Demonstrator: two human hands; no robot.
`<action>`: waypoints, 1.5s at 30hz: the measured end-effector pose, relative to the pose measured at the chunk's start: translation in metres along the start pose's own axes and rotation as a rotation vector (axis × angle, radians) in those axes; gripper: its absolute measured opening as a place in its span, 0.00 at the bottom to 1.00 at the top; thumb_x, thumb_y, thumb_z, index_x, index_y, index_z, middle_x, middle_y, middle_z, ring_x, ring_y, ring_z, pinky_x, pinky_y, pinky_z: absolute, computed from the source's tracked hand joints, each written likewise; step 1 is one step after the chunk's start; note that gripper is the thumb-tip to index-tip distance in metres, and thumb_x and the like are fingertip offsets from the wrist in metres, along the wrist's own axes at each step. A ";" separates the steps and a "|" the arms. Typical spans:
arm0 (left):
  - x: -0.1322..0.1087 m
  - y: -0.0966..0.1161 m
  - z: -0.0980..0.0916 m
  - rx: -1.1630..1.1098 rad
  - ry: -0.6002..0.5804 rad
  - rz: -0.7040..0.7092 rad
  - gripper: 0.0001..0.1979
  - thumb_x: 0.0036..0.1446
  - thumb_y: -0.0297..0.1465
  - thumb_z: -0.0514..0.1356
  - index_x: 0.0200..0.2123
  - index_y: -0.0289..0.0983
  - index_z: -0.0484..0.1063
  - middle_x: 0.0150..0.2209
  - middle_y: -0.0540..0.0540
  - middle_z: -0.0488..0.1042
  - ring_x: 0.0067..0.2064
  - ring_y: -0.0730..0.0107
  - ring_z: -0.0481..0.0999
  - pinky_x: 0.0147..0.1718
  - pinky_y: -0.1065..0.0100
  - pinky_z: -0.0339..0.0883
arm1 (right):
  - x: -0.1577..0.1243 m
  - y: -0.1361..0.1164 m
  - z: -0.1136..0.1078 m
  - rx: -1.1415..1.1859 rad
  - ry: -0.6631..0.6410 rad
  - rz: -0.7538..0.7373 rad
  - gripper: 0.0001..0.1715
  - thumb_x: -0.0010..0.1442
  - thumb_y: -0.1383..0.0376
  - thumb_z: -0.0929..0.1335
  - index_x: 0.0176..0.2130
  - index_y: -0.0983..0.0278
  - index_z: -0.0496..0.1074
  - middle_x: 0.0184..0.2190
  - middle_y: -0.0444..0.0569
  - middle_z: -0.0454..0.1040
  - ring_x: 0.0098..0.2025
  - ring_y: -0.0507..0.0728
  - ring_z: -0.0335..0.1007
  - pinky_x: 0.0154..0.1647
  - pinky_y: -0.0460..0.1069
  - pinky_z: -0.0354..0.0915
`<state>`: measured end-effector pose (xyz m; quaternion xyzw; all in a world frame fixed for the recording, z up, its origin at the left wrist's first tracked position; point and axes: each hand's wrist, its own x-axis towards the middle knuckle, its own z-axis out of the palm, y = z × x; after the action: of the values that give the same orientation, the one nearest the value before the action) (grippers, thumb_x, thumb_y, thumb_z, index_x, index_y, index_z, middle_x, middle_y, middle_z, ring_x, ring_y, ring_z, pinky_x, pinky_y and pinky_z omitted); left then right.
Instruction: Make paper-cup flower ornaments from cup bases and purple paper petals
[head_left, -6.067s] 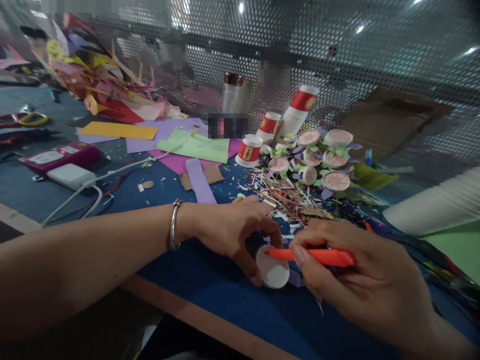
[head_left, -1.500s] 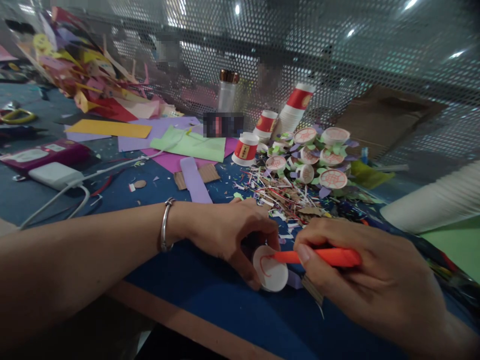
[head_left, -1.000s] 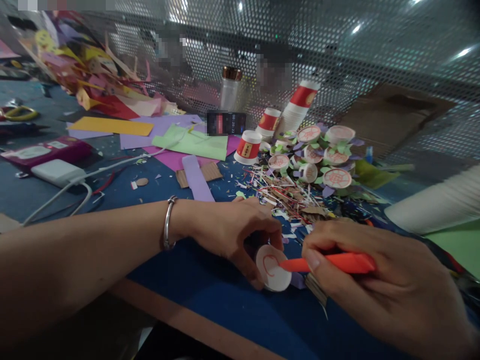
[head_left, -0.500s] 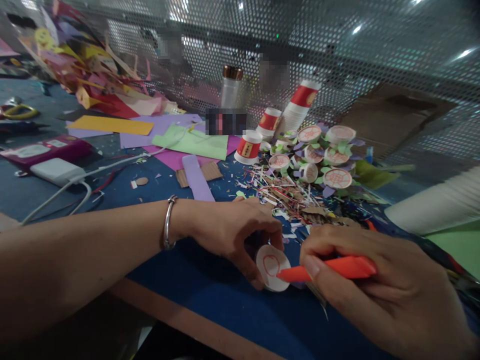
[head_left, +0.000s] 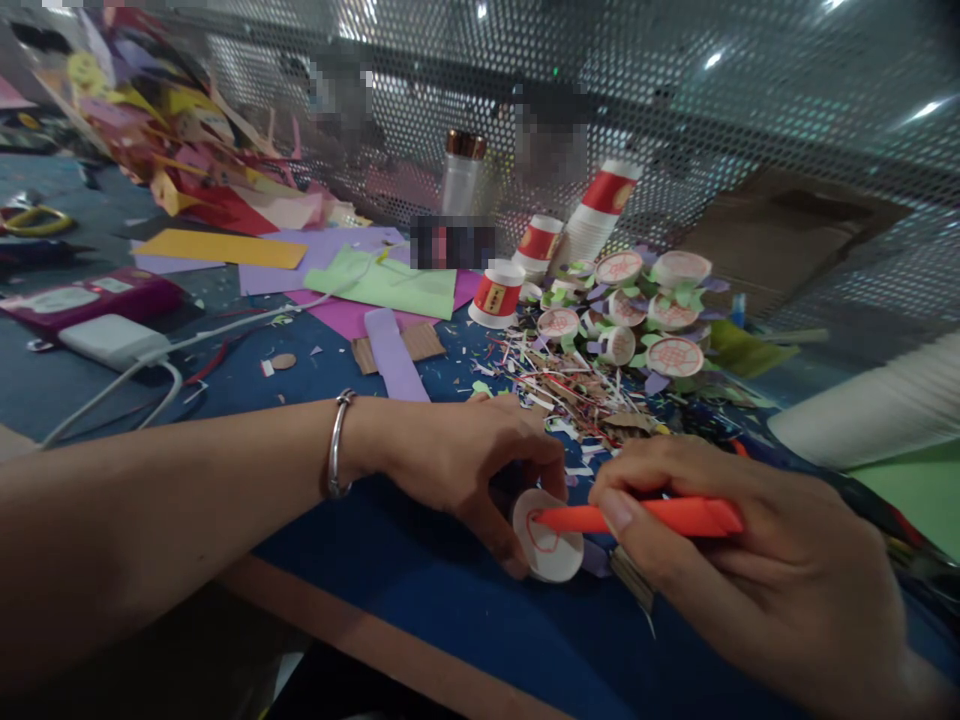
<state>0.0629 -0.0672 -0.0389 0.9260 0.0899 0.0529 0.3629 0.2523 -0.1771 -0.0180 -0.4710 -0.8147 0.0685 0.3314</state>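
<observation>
My left hand [head_left: 480, 470] is curled round a small white paper cup piece [head_left: 555, 555], its round base turned up toward me. A red outline shows on that base. In my right hand [head_left: 750, 570] is an orange-red marker pen [head_left: 667, 516], pinched between thumb and fingers, its tip on the upper left of the base. A purple paper tab [head_left: 596, 560] and a strip of corrugated cardboard [head_left: 631, 578] lie just right of the cup piece, partly behind my right hand.
Finished-looking cup pieces with red patterns [head_left: 675, 356] are piled behind shredded paper scraps [head_left: 570, 385]. Red-and-white paper cups [head_left: 499, 295], a clear bottle [head_left: 461, 180], coloured paper sheets [head_left: 382, 285], a purple box [head_left: 97, 298] and a white cable [head_left: 232, 325] lie around the blue table [head_left: 420, 620].
My right hand has moved the marker's tip up and left across the cup base, along the red outline. My left hand stays put.
</observation>
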 end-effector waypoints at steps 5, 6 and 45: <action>0.000 0.000 0.000 -0.003 0.004 0.014 0.21 0.45 0.36 0.75 0.41 0.35 0.74 0.36 0.49 0.73 0.38 0.66 0.70 0.36 0.67 0.61 | 0.001 0.001 0.001 -0.013 -0.005 -0.014 0.10 0.61 0.67 0.65 0.27 0.60 0.70 0.21 0.40 0.72 0.20 0.50 0.67 0.23 0.47 0.62; 0.000 -0.001 0.000 -0.001 0.002 0.012 0.21 0.46 0.36 0.75 0.41 0.35 0.74 0.36 0.49 0.73 0.38 0.66 0.70 0.36 0.67 0.61 | 0.001 0.001 0.001 -0.009 -0.010 -0.020 0.10 0.61 0.68 0.65 0.28 0.60 0.70 0.20 0.40 0.71 0.20 0.49 0.67 0.24 0.47 0.62; 0.000 -0.002 0.001 -0.032 -0.003 -0.016 0.22 0.45 0.38 0.75 0.42 0.37 0.76 0.37 0.50 0.74 0.39 0.66 0.72 0.38 0.67 0.62 | -0.001 0.009 0.004 -0.045 0.028 -0.071 0.09 0.62 0.69 0.66 0.29 0.60 0.69 0.21 0.39 0.71 0.20 0.48 0.66 0.24 0.46 0.60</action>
<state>0.0624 -0.0663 -0.0411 0.9193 0.0961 0.0501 0.3784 0.2571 -0.1721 -0.0257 -0.4499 -0.8274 0.0318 0.3346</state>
